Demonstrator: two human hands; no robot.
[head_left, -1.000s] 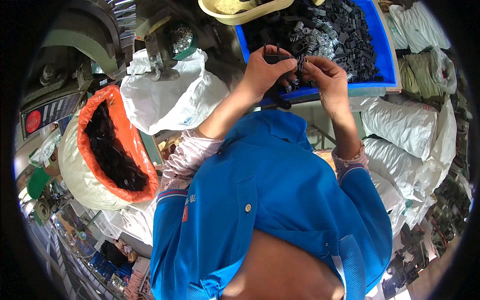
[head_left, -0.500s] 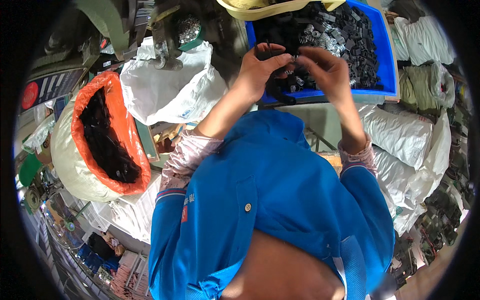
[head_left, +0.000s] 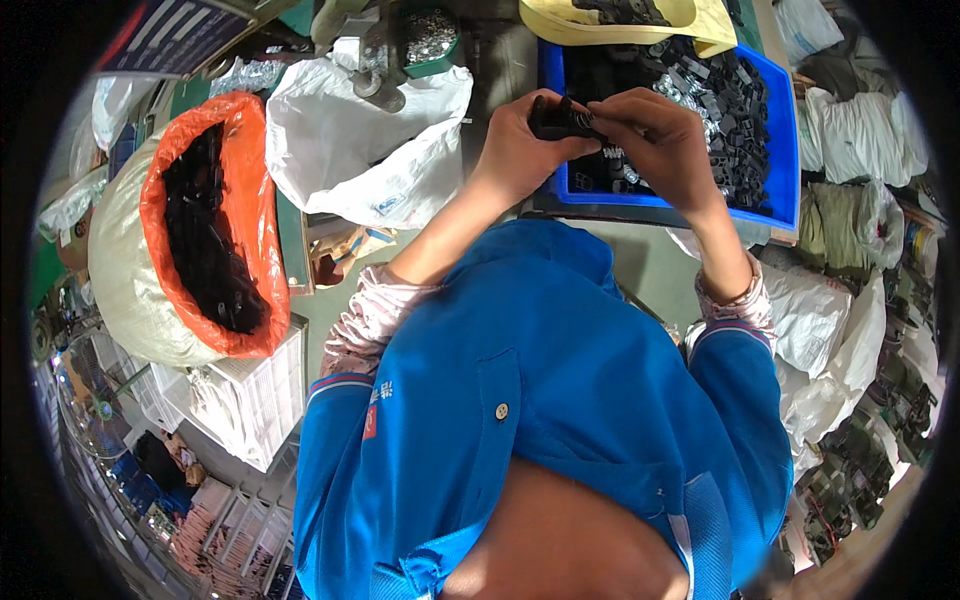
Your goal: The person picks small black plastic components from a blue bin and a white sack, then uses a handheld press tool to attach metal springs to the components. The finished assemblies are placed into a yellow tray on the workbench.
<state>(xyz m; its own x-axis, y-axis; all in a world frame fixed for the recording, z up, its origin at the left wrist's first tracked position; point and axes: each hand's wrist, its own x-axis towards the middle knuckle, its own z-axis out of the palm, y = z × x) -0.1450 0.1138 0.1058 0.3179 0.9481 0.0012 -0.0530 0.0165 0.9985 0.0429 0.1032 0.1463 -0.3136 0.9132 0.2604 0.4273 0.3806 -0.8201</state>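
Note:
My left hand (head_left: 522, 140) and my right hand (head_left: 655, 135) meet over the near edge of a blue bin (head_left: 775, 190). Between them they grip a small black plastic part (head_left: 560, 120), the left hand closed around its body and the right hand's fingers pinching its right end. The bin is filled with several black plastic parts and small silvery metal pieces (head_left: 725, 95). My blue shirt and rolled sleeves fill the lower middle of the view.
An orange-lined sack of black parts (head_left: 205, 230) stands at the left on a white crate (head_left: 245, 400). A white plastic bag (head_left: 370, 150) lies beside it. A yellow tray (head_left: 620, 25) sits behind the bin. White and green sacks (head_left: 860, 210) pile at the right.
The view has tilted down, so the bin and hands sit lower in the picture. Both hands stay together on the black part, with the fingers shifted slightly.

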